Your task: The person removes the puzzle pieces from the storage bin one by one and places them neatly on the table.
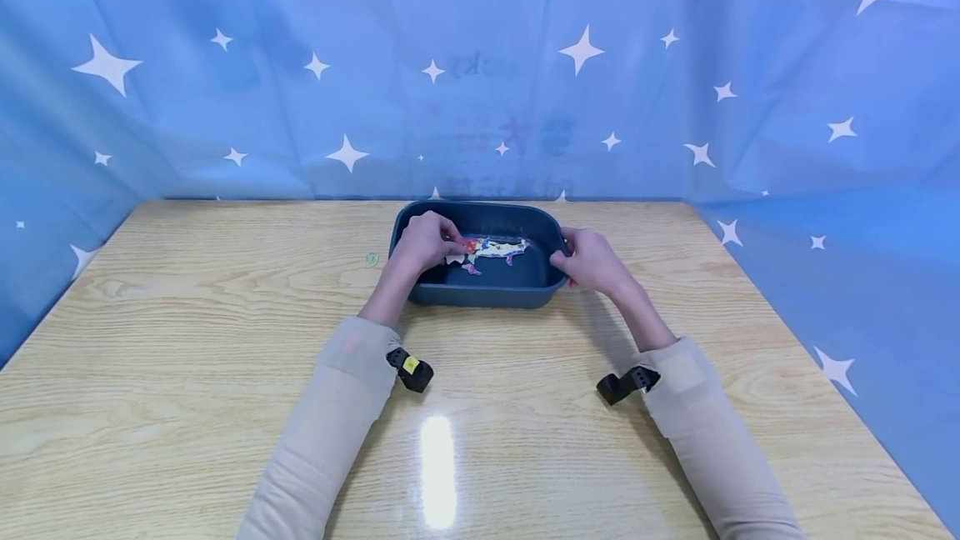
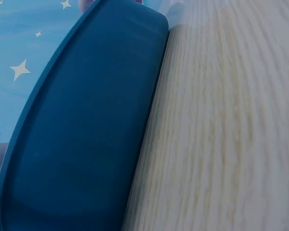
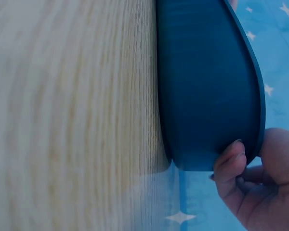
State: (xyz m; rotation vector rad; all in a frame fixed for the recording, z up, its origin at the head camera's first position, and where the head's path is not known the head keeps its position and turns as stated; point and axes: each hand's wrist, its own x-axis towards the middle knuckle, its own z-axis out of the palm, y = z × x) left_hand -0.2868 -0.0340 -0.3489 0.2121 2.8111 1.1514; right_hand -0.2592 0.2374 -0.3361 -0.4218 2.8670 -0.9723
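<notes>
A dark blue basin (image 1: 480, 296) with rounded corners stands at the back of the wooden table. Several small, flat, colourful cut-out pieces (image 1: 501, 249) lie inside it. Reaching over the basin's left side, my left hand (image 1: 426, 240) pinches at a small red-and-white piece (image 1: 470, 246) between thumb and fingertips. My right hand (image 1: 592, 260) grips the basin's right end, thumb over the rim. In the right wrist view, curled fingers of the right hand (image 3: 231, 166) press under the basin's end wall (image 3: 207, 96). The left wrist view shows mostly the basin's outer wall (image 2: 86, 115).
One small green piece (image 1: 372, 258) lies on the wooden table (image 1: 225, 373) left of the basin. Behind the table hangs a blue curtain (image 1: 480, 107) with white stars. A black wrist camera (image 1: 411, 369) sits on the left sleeve, another (image 1: 627, 385) on the right.
</notes>
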